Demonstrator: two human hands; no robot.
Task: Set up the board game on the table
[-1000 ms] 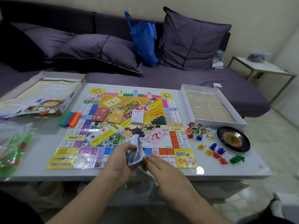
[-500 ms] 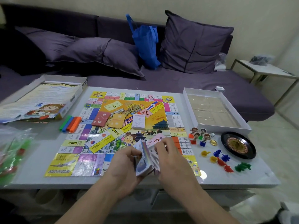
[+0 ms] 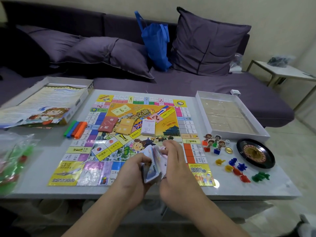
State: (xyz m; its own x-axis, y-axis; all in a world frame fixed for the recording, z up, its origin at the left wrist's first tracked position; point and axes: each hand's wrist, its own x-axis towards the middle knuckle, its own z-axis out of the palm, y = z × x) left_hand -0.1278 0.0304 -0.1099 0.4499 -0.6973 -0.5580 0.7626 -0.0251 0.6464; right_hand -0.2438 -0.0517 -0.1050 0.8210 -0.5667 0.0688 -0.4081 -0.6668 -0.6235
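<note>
While our left hand (image 3: 135, 173) curls round a thick wad of paper play money (image 3: 152, 166), thumb on the near face and fingers wrapped behind, our right hand (image 3: 174, 168) is laid over the top of that same wad from the other side, its fingers bent down onto the upper edges of the notes as if to peel some off. Which note the fingertips pinch we cannot tell, as the sheets are blurred.

The wad stands on edge between our two palms, its long axis running away from us and a little to the left, fanned open at the far end. It hovers over the near edge of the game board (image 3: 82, 151), which lies flat on the table (image 3: 266, 187).

Bare table for laying out money sits mainly to the right of our right hand, near the plastic pawns (image 3: 237, 168) and the roulette wheel (image 3: 256, 153), and to the left of our left hand, between the board and a clear bag (image 3: 15, 159). Our right hand is the nearer one to the pawn side, so we judge it would carry the notes there while our left hand holds the rest. The card decks (image 3: 126, 126) lie beyond both hands, at the board's centre, already placed.
</note>
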